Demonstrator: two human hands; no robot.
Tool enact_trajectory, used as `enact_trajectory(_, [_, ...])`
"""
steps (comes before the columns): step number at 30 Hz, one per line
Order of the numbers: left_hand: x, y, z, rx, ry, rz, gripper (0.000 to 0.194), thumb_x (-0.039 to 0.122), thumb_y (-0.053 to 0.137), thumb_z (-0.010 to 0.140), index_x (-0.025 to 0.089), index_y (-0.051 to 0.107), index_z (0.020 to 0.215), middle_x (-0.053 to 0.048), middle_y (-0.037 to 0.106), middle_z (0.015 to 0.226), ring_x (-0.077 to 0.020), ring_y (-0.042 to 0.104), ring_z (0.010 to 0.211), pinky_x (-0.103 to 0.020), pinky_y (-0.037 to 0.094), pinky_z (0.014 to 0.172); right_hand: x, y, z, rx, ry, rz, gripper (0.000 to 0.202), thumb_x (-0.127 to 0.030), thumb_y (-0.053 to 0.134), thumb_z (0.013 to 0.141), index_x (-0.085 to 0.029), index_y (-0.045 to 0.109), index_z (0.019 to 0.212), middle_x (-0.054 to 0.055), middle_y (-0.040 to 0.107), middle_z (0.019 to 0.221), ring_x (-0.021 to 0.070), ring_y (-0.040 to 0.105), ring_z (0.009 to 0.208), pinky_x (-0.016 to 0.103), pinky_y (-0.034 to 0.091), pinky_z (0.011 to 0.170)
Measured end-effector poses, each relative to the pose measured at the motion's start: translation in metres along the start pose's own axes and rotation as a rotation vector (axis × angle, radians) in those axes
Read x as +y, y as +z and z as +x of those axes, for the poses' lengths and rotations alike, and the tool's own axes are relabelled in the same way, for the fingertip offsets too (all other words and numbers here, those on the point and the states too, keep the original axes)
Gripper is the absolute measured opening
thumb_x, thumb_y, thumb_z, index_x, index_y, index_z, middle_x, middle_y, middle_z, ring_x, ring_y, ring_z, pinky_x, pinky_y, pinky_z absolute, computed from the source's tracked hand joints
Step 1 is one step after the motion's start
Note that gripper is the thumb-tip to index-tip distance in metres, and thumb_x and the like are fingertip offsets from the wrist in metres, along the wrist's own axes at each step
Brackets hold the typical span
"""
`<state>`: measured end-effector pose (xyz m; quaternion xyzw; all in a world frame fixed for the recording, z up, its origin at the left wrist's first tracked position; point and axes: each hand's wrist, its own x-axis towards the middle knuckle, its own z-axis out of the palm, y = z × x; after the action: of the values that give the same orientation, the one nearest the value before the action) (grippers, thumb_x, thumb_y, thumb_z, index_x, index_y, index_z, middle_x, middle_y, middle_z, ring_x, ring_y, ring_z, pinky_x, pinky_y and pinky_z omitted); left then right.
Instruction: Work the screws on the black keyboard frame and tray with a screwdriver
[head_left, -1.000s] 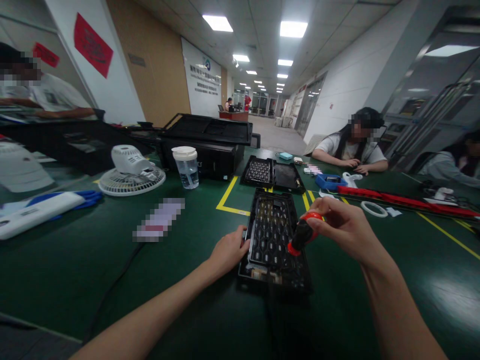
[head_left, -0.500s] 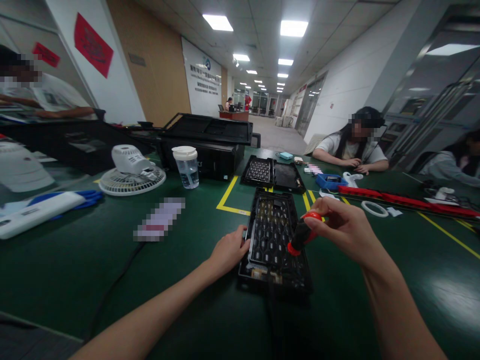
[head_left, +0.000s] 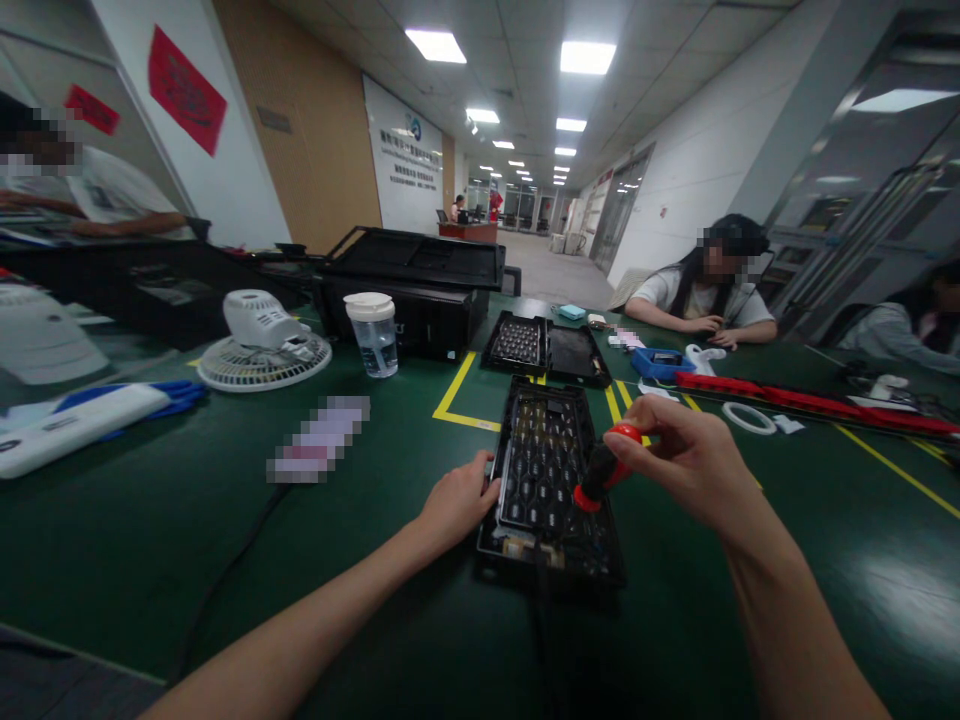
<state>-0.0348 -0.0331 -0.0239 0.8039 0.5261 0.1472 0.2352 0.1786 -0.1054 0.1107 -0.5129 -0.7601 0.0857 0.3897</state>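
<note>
A black rectangular case (head_left: 544, 470) with rows of rounded dark cells lies open on the green table, a black cable running from its near end. My left hand (head_left: 461, 500) is closed on the left edge of this case. In my right hand (head_left: 686, 450) is a red and black screwdriver (head_left: 600, 475), pinched by its red top end and tilted. Its lower red end is over the right side of the case; the tip cannot be made out.
Beyond the case lies another opened black case (head_left: 517, 340). To the left are a lidded water cup (head_left: 373, 335), a white fan (head_left: 264, 345) and a large black box (head_left: 412, 310). A blue tray (head_left: 660, 362) and a white ring (head_left: 750, 418) lie right. People sit across the table.
The fingers of my right hand have shifted slightly on the screwdriver's top. The case and my left hand have not moved visibly.
</note>
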Motion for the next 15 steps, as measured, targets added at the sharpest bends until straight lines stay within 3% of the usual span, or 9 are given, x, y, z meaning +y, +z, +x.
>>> enact_trajectory(9, [-0.0034, 0.0029, 0.0013, 0.019, 0.015, -0.017, 0.035, 0.034, 0.039, 0.085, 0.020, 0.041, 0.117, -0.004, 0.063, 0.081, -0.0178, 0.061, 0.078, -0.025, 0.041, 0.068, -0.0059, 0.0033, -0.0016, 0.015, 0.019, -0.045, 0.023, -0.033, 0.058, 0.077, -0.018, 0.045, 0.065, -0.002, 0.047, 0.060, 0.0080, 0.045, 0.049, 0.017, 0.035, 0.039])
enact_trajectory(15, [-0.0088, 0.0071, 0.0027, 0.051, 0.065, -0.028, 0.033, 0.036, 0.039, 0.085, 0.022, 0.041, 0.115, -0.002, 0.063, 0.077, -0.0172, 0.060, 0.073, -0.025, 0.041, 0.066, -0.0081, 0.0059, -0.0022, -0.037, 0.056, 0.116, 0.024, -0.033, 0.060, 0.076, -0.019, 0.042, 0.066, -0.002, 0.046, 0.064, 0.0077, 0.046, 0.050, 0.017, 0.037, 0.039])
